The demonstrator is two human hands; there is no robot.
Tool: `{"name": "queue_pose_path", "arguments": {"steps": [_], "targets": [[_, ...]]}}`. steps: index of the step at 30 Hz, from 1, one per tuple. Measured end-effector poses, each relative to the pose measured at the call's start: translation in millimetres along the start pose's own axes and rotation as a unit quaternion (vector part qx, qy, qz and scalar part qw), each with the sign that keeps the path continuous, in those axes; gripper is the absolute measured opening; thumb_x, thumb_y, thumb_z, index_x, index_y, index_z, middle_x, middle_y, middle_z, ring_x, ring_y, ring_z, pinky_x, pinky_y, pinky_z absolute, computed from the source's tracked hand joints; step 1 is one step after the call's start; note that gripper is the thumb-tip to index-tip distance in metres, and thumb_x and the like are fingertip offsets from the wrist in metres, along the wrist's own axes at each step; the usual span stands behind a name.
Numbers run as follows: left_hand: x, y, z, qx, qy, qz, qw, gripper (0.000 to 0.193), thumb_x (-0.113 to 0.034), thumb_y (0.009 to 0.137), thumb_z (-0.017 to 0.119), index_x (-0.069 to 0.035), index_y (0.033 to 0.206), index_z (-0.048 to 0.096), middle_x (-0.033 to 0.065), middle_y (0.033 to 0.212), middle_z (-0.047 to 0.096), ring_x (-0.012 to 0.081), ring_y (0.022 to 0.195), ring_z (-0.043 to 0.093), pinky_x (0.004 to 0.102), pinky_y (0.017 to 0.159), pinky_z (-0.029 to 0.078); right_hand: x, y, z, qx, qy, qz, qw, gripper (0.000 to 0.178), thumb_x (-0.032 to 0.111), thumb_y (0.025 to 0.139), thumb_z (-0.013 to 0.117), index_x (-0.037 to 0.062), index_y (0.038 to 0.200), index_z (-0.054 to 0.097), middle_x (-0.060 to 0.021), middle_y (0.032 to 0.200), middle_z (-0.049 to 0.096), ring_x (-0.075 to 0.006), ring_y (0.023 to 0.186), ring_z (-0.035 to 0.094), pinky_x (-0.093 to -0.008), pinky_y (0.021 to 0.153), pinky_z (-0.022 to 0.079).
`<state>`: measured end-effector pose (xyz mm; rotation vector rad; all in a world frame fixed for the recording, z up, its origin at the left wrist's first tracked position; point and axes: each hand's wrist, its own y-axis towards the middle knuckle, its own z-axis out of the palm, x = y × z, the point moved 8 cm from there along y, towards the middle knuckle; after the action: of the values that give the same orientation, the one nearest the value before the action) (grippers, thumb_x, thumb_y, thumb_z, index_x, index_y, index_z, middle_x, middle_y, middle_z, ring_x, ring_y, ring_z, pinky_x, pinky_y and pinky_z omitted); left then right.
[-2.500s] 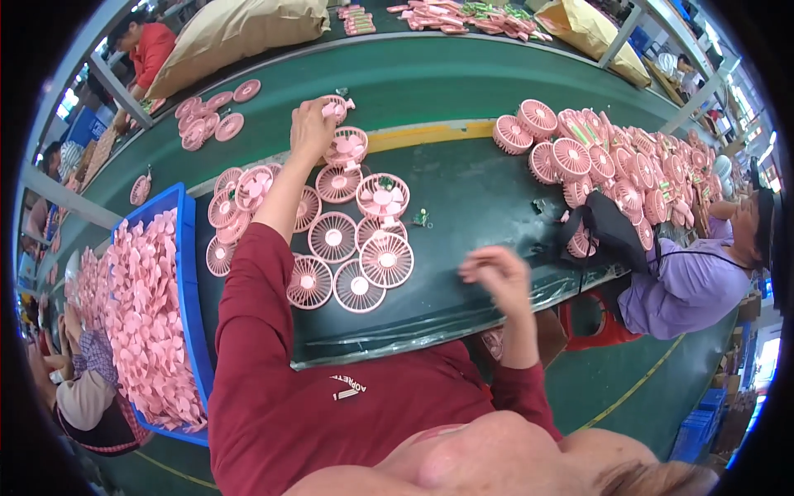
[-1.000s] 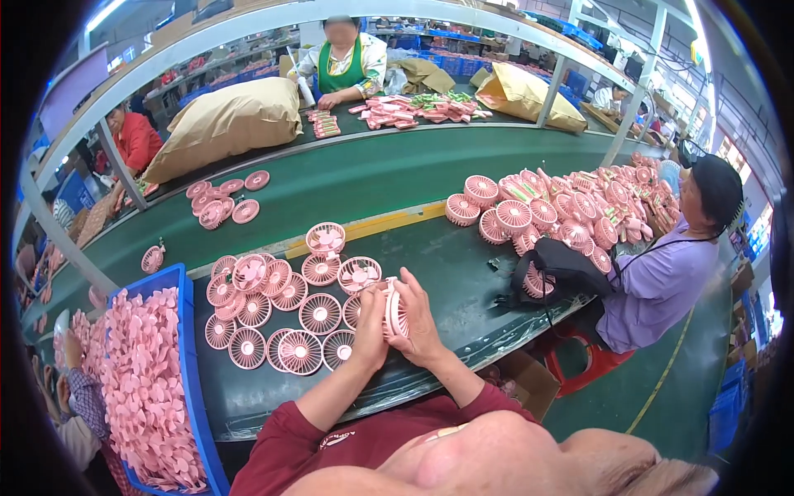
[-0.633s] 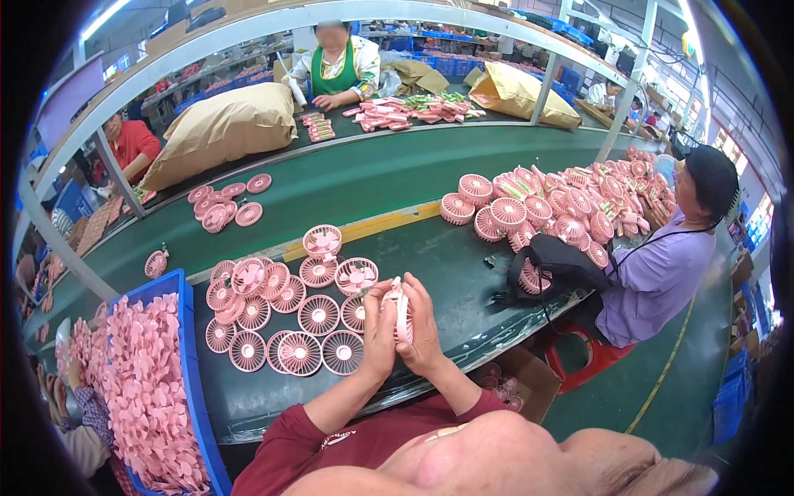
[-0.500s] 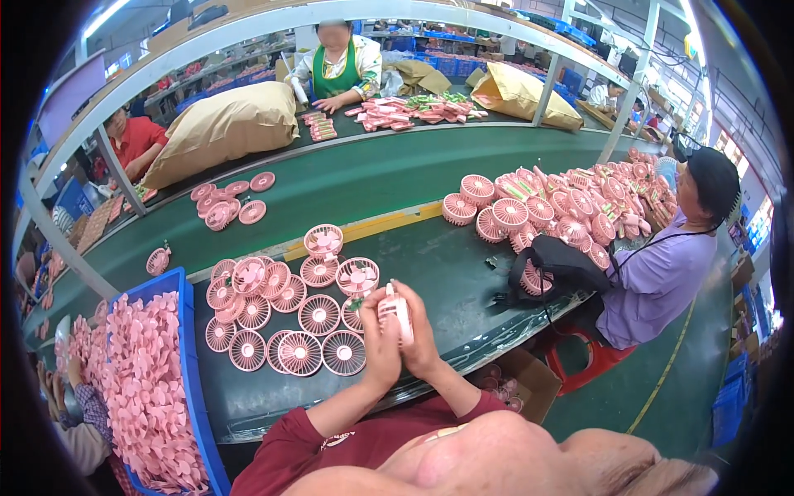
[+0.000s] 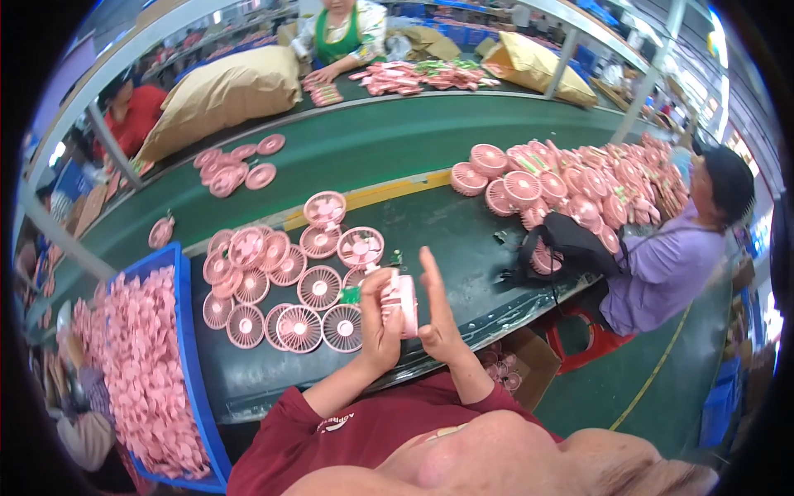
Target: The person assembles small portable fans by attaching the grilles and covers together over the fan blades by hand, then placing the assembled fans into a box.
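My left hand point(image 5: 378, 335) is closed round a pink round fan housing point(image 5: 408, 306), held on edge above the near side of the dark green bench point(image 5: 463, 285). My right hand point(image 5: 445, 326) stands just to the right of it, fingers stretched upward and its thumb near the housing's lower edge. A green circuit board point(image 5: 351, 295) shows beside my left fingers, and another small green board point(image 5: 397, 258) sits just beyond them; whether they are joined to the housing I cannot tell. To the left lie several pink fan grilles point(image 5: 299, 328), some overlapping.
A blue crate point(image 5: 192, 364) full of pink fan blades stands at my left. Beyond the bench runs a green conveyor belt point(image 5: 356, 153) with loose pink grilles. A large heap of pink fans point(image 5: 571, 178) and a black bag point(image 5: 571, 244) lie toward a seated co-worker in purple point(image 5: 670, 264).
My right hand has come away from the fan housing and its fingers have straightened; before, both hands were pressed round it. My view has tilted slightly downward.
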<state>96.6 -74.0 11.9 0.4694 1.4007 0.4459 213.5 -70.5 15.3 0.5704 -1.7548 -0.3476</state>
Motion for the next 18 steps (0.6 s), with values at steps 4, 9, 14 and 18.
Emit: {"name": "queue_pose_path", "arguments": {"steps": [4, 9, 14, 18], "targets": [[13, -6, 12, -0.025, -0.09, -0.101, 0.99, 0.045, -0.025, 0.097, 0.047, -0.001, 0.134, 0.04, 0.0105, 0.124, 0.046, 0.0165, 0.113, 0.048, 0.0307, 0.098, 0.041, -4, -10, 13, -0.035, 0.065, 0.052, 0.996, 0.114, 0.079, 0.083, 0.046, -0.0068, 0.151, 0.013, -0.0252, 0.155, 0.021, -0.0344, 0.145, 0.023, -0.0437, 0.117, 0.02], [16, -16, 16, 0.002, -0.123, -0.065, 0.99, 0.044, -0.021, 0.095, 0.048, -0.002, 0.133, 0.039, 0.0088, 0.119, 0.05, 0.0147, 0.106, 0.051, 0.0305, 0.096, 0.041, 9, -20, 22, -0.093, 0.13, -0.008, 0.987, 0.126, 0.081, 0.073, 0.059, -0.0074, 0.15, 0.014, -0.0207, 0.154, 0.022, -0.0306, 0.137, 0.036, -0.0425, 0.111, 0.031], [6, -18, 24, -0.034, -0.043, -0.002, 0.998, 0.037, -0.015, 0.091, 0.053, 0.003, 0.123, 0.049, 0.016, 0.118, 0.054, 0.0253, 0.113, 0.053, 0.0365, 0.101, 0.04, -5, -31, 12, -0.157, 0.193, 0.084, 0.965, 0.073, 0.042, 0.094, 0.044, -0.0023, 0.148, 0.025, -0.0171, 0.138, 0.044, -0.028, 0.124, 0.047, -0.0402, 0.107, 0.036], [10, -8, 37, 0.006, -0.027, 0.006, 1.0, 0.037, -0.014, 0.091, 0.051, 0.0, 0.125, 0.048, 0.0099, 0.119, 0.054, 0.0177, 0.106, 0.052, 0.0331, 0.094, 0.044, -14, -28, -3, -0.156, 0.18, 0.075, 0.968, 0.07, 0.04, 0.094, 0.045, -0.0025, 0.147, 0.028, -0.0153, 0.138, 0.042, -0.0252, 0.126, 0.045, -0.0368, 0.108, 0.035]]}}
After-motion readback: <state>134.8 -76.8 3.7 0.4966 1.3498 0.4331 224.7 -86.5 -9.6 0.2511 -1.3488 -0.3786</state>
